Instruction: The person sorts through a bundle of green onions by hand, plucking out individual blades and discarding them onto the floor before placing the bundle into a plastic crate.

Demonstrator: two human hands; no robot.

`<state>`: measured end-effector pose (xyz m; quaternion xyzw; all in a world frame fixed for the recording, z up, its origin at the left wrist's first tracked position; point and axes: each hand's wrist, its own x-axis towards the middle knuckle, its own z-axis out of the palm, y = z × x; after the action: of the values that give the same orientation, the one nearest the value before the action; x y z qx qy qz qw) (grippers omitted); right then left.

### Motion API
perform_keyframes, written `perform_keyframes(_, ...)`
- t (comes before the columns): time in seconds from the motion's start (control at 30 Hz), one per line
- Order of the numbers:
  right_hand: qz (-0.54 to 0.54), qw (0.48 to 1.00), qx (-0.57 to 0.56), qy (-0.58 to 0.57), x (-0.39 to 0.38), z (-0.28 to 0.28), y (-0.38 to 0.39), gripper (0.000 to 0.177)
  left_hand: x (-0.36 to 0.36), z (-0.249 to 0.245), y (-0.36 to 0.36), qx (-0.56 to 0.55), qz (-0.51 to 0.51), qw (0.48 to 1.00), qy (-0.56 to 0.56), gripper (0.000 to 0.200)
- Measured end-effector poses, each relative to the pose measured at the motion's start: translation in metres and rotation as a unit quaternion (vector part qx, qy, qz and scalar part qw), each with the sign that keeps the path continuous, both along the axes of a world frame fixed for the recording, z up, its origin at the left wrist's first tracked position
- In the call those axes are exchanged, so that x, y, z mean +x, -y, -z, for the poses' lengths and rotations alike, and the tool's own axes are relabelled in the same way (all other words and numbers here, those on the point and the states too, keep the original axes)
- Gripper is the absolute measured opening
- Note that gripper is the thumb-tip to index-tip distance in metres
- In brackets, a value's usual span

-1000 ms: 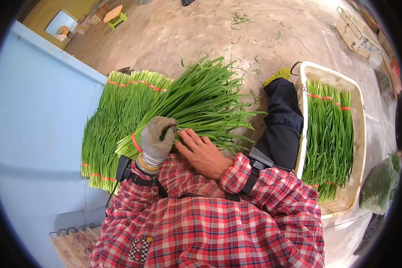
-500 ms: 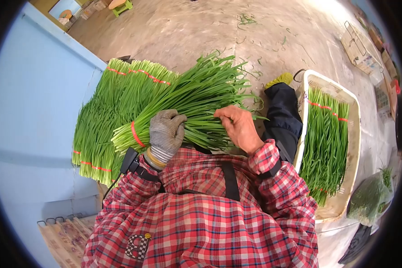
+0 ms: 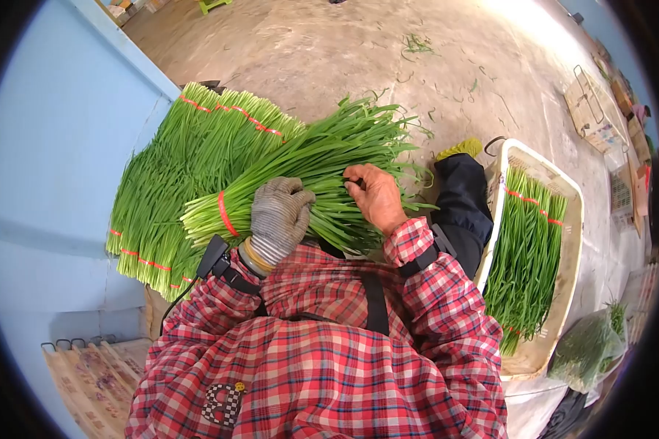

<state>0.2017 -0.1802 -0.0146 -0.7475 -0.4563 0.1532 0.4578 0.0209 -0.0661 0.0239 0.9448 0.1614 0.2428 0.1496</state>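
Observation:
A bundle of long green stalks [image 3: 329, 150], tied near its pale cut ends with a red band [image 3: 227, 214], lies slantwise across my lap. My left hand [image 3: 279, 216], in a grey striped glove, is closed around it just right of the band. Bare, my right hand [image 3: 375, 196] is at the leafy part with thumb and fingertips pinched together; whatever is between them is too small to name. Behind and to the left, more banded bundles [image 3: 190, 161] are piled against each other.
A white crate [image 3: 572, 271] at the right holds banded green bundles [image 3: 523, 256]. My dark-trousered leg [image 3: 461, 197] is beside it. A plastic bag of greens [image 3: 589, 351] sits at lower right. Leaf scraps [image 3: 417, 45] lie on the floor. A blue wall [image 3: 44, 168] stands left.
My right hand has shifted slightly left along the leaves and is still pinched. My left hand keeps its grip on the bundle. The view has tilted a little.

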Motion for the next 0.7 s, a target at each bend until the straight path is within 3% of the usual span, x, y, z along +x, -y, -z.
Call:
perform_keyframes(0.17,-0.007,0.999,-0.01,0.038,0.001,0.0,-0.002,0.014,-0.001,0.0,0.002,0.0,0.006,1.0,-0.01,0.019)
perform_keyframes(0.23,0.0,0.994,0.072,-0.081,0.001,0.013,-0.008,0.009,-0.001,0.001,0.001,0.0,0.008,1.0,-0.013,0.02)
perform_keyframes(0.27,0.0,0.994,0.071,-0.081,0.006,0.019,-0.008,0.009,0.0,0.001,0.001,-0.001,0.008,1.0,-0.013,0.02)
perform_keyframes(0.33,0.052,0.922,0.159,-0.348,0.016,0.017,-0.008,0.006,0.0,0.0,0.0,0.007,0.013,1.0,-0.017,0.02)
perform_keyframes(0.37,0.053,0.922,0.158,-0.348,0.019,0.017,-0.002,0.006,-0.001,0.001,-0.001,0.006,0.013,1.0,-0.017,0.02)
perform_keyframes(0.43,0.003,0.95,0.082,-0.3,0.019,0.004,0.012,0.007,0.0,0.003,-0.003,-0.002,0.014,1.0,-0.013,0.019)
perform_keyframes(0.5,-0.01,0.963,0.09,-0.252,0.009,0.017,0.018,0.004,0.0,0.003,-0.003,0.004,0.014,1.0,0.008,0.018)
perform_keyframes(0.57,0.018,0.999,0.028,0.014,-0.002,0.009,0.02,0.01,0.002,0.002,-0.002,0.01,0.012,1.0,0.027,0.016)
perform_keyframes(0.7,0.028,0.999,-0.016,0.022,-0.015,-0.002,0.014,0.016,0.004,0.001,-0.002,0.008,0.016,1.0,0.007,0.016)
